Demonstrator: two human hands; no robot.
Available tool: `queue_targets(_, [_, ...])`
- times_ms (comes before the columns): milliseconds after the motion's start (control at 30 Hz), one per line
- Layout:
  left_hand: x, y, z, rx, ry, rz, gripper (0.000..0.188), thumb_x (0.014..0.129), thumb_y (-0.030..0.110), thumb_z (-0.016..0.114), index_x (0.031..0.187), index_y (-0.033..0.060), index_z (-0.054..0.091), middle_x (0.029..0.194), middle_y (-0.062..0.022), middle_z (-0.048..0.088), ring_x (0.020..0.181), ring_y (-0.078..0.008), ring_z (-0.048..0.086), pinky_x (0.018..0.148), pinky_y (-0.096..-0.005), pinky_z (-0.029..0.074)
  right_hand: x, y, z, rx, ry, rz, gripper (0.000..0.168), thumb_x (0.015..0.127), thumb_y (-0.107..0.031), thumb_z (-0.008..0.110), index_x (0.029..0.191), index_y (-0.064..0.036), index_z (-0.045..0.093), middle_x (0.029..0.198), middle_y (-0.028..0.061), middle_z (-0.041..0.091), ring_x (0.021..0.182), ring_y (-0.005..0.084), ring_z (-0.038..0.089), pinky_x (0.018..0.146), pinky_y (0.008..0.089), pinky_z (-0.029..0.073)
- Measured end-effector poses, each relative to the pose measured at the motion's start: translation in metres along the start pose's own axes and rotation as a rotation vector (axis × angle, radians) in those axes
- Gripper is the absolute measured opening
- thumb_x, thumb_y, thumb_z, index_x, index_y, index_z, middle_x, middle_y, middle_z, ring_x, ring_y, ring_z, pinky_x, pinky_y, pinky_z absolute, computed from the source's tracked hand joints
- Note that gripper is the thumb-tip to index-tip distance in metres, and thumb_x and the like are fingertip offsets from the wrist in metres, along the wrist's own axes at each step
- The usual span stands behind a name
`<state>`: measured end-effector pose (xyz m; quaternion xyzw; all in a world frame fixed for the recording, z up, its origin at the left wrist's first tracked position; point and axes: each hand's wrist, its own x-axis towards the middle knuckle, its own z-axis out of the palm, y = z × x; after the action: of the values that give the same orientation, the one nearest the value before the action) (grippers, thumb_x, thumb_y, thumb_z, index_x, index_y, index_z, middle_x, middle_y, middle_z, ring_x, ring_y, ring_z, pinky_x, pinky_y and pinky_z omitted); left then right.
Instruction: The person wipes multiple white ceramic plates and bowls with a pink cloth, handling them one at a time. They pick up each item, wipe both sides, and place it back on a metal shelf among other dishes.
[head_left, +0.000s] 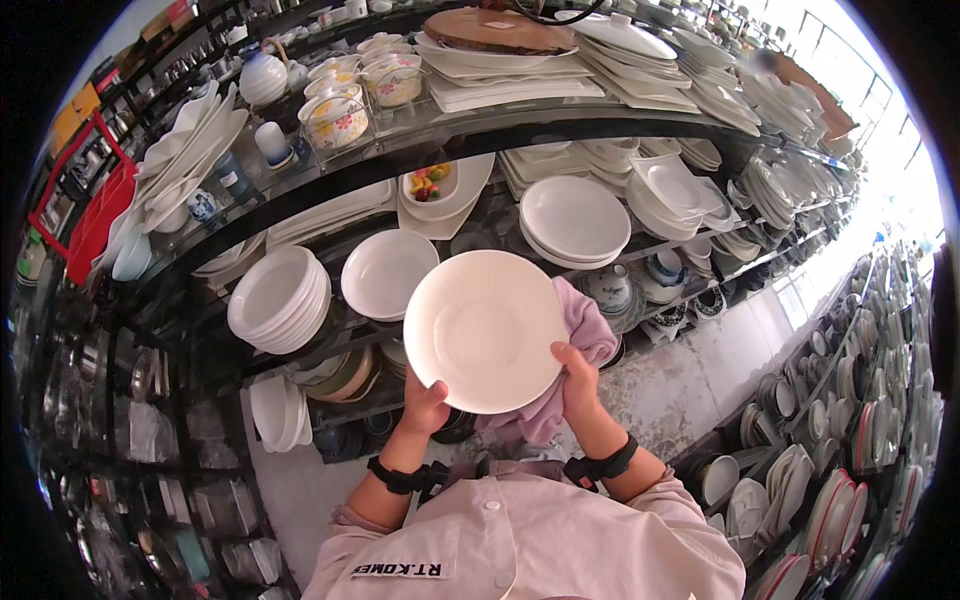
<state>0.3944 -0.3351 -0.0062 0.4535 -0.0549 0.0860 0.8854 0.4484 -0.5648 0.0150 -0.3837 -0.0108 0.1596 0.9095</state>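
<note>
A round white plate or shallow bowl (486, 330) is held up in front of my chest, its inner face towards me. My left hand (426, 401) grips its lower left rim, thumb on top and fingers hidden beneath. On the right side, my right hand (579, 379) grips the rim in the same way and also has a pinkish-purple cloth (585, 319) against the plate's underside. Just beyond it on the shelf sit a single-looking white bowl (391, 274), a tall stack of white bowls (277, 300) and a short stack of wide white bowls (575, 220).
Overhead runs a glass shelf edge (480, 139) bearing flowered lidded pots (335, 116), rectangular white plates (517, 86) and a wooden slab (499, 34). A red basket (94, 202) stands at left. More racks of plates (832, 517) line the right side of the aisle floor (675, 382).
</note>
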Motion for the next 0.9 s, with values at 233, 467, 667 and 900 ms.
queue_targets(233, [-0.007,0.027,-0.028,-0.209,-0.119,-0.241,0.086,0.071,0.02,0.059,0.149,-0.0047,0.033,0.141,-0.0214,0.052,0.125,-0.0345,0.057,0.105,-0.044,0.048,-0.014,-0.014,-0.006,-0.128,-0.07,-0.008,0.075,0.086,-0.023,0.076,0.146,0.005,0.041,0.138,0.0174,0.058,0.124,0.0279,0.059,0.108,0.0406,0.045])
queue_targets(467, [-0.004,0.048,-0.016,-0.121,-0.057,-0.401,0.078,0.084,0.034,0.055,0.149,-0.0041,0.036,0.144,-0.0228,0.051,0.13,-0.0331,0.054,0.106,-0.0445,0.048,-0.016,-0.034,-0.009,-0.137,-0.056,0.188,0.075,0.084,-0.024,0.074,0.144,0.007,0.043,0.134,0.0182,0.061,0.12,0.0282,0.062,0.104,0.0391,0.048])
queue_targets(667, [0.007,0.027,-0.003,-0.227,0.002,-0.154,0.095,0.093,0.072,0.048,0.154,0.0018,0.03,0.153,-0.0156,0.044,0.138,-0.0305,0.046,0.112,-0.0468,0.04,-0.003,-0.004,-0.025,-0.037,0.022,0.004,0.064,0.086,-0.027,0.07,0.136,0.009,0.052,0.124,0.0192,0.067,0.111,0.03,0.067,0.099,0.0401,0.053])
queue_targets(900, [-0.016,-0.006,-0.016,-0.136,-0.084,-0.108,0.095,0.086,0.055,0.068,0.154,0.0023,0.029,0.153,-0.0162,0.043,0.137,-0.033,0.047,0.11,-0.0486,0.043,-0.025,-0.003,-0.018,-0.19,0.009,-0.091,0.074,0.083,-0.022,0.08,0.143,0.004,0.046,0.132,0.0142,0.061,0.12,0.025,0.061,0.104,0.0379,0.048])
